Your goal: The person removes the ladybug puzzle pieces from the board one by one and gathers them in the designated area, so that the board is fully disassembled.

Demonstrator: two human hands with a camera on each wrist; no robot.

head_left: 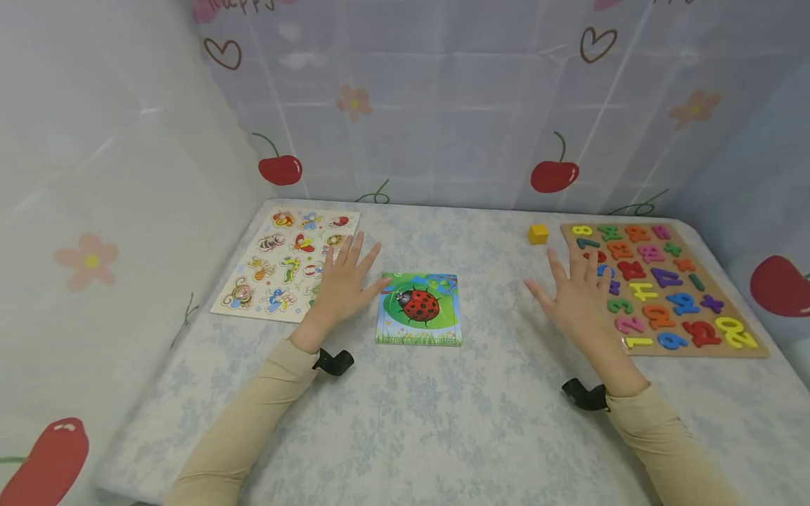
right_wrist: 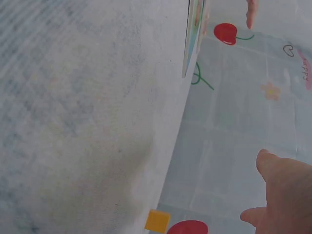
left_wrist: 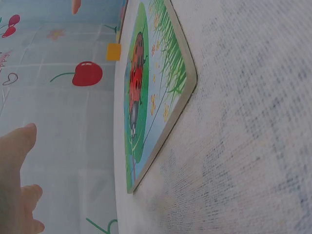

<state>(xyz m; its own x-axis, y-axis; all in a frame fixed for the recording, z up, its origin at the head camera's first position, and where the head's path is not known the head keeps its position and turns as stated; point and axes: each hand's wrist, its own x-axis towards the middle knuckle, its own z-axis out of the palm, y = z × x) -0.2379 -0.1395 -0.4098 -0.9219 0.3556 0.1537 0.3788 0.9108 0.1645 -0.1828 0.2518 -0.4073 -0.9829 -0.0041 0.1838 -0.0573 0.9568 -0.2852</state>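
Between the two hands lies a square ladybug puzzle [head_left: 420,309], its picture side up; the left wrist view shows its thick edge close by. My left hand [head_left: 344,284] is spread with straight fingers, its thumb near the puzzle's upper left corner and its fingertips over the edge of the insect board [head_left: 291,260]. It holds nothing. My right hand [head_left: 579,302] is spread too, holding nothing, and overlaps the left side of the number board [head_left: 671,292] in the head view. A small yellow cube [head_left: 538,234] sits just beyond its fingertips.
A pale flowered cloth [head_left: 405,414] covers the table. Behind and at both sides hang curtains [head_left: 430,126] printed with cherries, hearts and flowers. Black wrist mounts [head_left: 585,395] sit at both cuffs.
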